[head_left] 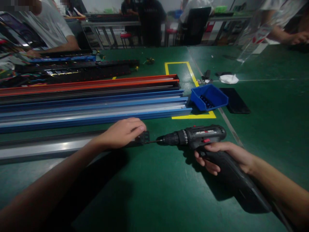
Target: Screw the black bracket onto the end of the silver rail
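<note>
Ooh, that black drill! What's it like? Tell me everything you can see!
The drill looks like black plastic, with pale lettering on its side, a red switch and a numbered collar behind the dark chuck. It lies sideways, its thin bit pointing left in the picture, up to the dark end piece of a silver rail. Whether the tip touches is too small to tell. The right hand grips the handle, over the green table.

Workshop: green worktable [156, 190], power drill [205, 133], long metal channels [96, 116], blue parts bin [219, 101], people [152, 19] near benches [108, 24] behind
</note>
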{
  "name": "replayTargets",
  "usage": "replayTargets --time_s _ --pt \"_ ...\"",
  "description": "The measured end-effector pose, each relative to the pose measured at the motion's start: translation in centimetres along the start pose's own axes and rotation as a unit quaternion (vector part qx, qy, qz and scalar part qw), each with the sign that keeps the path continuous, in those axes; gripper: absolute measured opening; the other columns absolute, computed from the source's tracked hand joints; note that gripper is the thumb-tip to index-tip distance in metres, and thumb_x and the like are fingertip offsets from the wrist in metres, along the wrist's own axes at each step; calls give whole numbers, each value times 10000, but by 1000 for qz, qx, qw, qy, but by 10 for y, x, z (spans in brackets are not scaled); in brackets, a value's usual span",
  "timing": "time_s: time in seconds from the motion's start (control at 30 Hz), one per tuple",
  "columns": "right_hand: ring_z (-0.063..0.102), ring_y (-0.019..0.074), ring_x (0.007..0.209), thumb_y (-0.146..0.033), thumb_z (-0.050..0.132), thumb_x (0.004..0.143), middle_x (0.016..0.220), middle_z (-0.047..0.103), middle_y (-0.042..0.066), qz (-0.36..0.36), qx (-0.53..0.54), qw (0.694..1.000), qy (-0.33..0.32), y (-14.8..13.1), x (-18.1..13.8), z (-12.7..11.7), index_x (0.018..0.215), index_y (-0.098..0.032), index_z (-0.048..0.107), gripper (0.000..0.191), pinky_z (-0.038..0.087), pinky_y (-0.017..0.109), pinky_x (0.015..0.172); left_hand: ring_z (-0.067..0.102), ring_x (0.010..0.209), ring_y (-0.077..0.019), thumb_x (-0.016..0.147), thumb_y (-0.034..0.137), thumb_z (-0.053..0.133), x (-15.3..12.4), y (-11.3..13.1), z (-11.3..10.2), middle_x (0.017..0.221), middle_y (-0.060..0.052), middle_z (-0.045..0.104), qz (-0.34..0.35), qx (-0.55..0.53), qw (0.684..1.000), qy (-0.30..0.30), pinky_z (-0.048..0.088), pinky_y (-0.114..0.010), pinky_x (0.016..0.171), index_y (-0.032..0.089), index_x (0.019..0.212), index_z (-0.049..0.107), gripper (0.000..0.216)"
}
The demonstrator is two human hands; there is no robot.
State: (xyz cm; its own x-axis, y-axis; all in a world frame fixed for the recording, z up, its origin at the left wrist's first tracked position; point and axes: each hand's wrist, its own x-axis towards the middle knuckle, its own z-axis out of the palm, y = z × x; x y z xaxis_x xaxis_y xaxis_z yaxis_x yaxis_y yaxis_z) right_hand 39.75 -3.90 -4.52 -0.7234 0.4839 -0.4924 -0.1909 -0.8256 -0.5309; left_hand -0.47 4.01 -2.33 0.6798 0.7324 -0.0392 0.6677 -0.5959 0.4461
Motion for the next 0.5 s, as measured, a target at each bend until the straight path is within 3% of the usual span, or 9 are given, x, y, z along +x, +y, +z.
replayTargets --time_s 0.5 --pt "661 104 606 -364 781 929 943 765 111 9 -5 1000 7 -1 -1 0 1088 -68 800 336 601 236 627 684 1108 -236 1119 459 368 0 -1 1 1177 -52 762 -2 -1 1000 -1 498 -345 981 226 1132 762 458"
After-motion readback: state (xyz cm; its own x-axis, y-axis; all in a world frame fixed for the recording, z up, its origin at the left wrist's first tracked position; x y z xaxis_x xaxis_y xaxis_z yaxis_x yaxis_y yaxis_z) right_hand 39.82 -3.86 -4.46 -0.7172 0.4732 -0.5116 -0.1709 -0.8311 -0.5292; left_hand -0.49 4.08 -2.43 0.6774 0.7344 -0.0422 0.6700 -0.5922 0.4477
